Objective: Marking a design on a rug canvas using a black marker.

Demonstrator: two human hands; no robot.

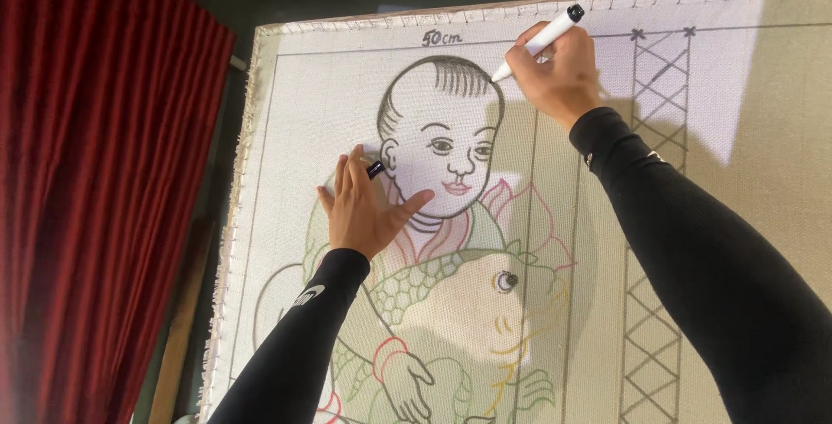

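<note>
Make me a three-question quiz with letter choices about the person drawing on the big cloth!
1. Where does the tip of the white marker pen touch?
A. the drawn fish
B. the drawn child's hair
C. the curtain

2. What colour is the pleated fabric curtain?
A. dark red
B. blue
C. yellow

3. How is the left hand?
A. in a fist
B. off the cloth
C. flat on the pale woven canvas

Answers: 1 B, the right hand sets the tip at the hairline. 2 A, red folds hang at left. 3 C, fingers spread, a small black cap between them.
</note>
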